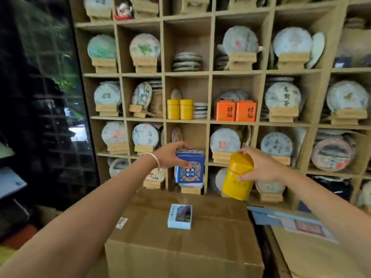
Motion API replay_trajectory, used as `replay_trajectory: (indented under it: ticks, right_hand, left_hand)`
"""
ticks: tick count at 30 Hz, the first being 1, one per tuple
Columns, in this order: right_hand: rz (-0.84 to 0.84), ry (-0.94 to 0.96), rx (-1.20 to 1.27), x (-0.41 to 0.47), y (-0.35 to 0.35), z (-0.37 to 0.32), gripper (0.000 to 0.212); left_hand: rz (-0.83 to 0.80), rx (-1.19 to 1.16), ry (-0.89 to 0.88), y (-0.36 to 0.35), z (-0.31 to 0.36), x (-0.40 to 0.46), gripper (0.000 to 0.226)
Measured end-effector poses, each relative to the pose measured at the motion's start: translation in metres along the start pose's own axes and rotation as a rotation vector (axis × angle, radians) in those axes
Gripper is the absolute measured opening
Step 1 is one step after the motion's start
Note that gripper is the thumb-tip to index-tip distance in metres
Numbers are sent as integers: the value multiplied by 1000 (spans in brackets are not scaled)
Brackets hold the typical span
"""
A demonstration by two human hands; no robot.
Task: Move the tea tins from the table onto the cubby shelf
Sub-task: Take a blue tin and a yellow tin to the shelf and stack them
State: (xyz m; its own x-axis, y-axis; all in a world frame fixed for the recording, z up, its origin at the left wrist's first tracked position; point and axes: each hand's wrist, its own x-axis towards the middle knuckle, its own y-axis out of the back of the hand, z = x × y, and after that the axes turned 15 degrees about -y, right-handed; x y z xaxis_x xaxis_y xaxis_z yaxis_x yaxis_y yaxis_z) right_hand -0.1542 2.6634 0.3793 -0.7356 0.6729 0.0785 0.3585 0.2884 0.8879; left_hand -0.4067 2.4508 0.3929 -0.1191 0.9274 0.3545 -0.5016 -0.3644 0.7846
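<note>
Mid-transfer. Left hand (170,155) has its grip closed around a blue tin (189,169), right hand (261,167) around a yellow tin (237,177); both tins in the air at frame centre, just before the cubby shelf (208,122). Two yellow tins (180,109) and two orange tins (236,110) already shelved above. Small pale box (180,216) sits on the cardboard carton (180,247), possibly left to move.

Just one wide-angle view here, worn on the head, looking forward and slightly down. Faces a wooden cubby shelf (208,121) pretty much square on, close enough that the cubbies fill most of the frame. Catches both forearms reaching in from the bottom corners, plus a cardboard box (180,243) right below. Edges bend noticeably.
</note>
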Motion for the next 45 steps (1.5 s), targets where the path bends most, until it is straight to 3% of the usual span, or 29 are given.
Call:
replay_trajectory:
  ticks: [8, 24, 29, 33, 38, 45]
  right_hand:
    - [90, 61, -10, 122, 19, -56, 90]
    - [221, 230, -181, 380, 84, -130, 92]
    - [280, 234, -303, 416, 90, -146, 94]
    - [378, 238, -561, 434, 91, -160, 96]
    - [327, 184, -669, 454, 89, -167, 97]
    - [273, 131, -741, 469, 81, -164, 81]
  left_hand:
    - [93, -9, -27, 77, -78, 55, 54]
    - [45, -3, -87, 154, -191, 252, 52]
    - [50, -16, -109, 178, -209, 289, 54]
    - [40, -31, -161, 191, -218, 303, 48]
    - [10, -59, -198, 198, -230, 316, 49]
    - [-5, -87, -235, 198, -244, 324, 50]
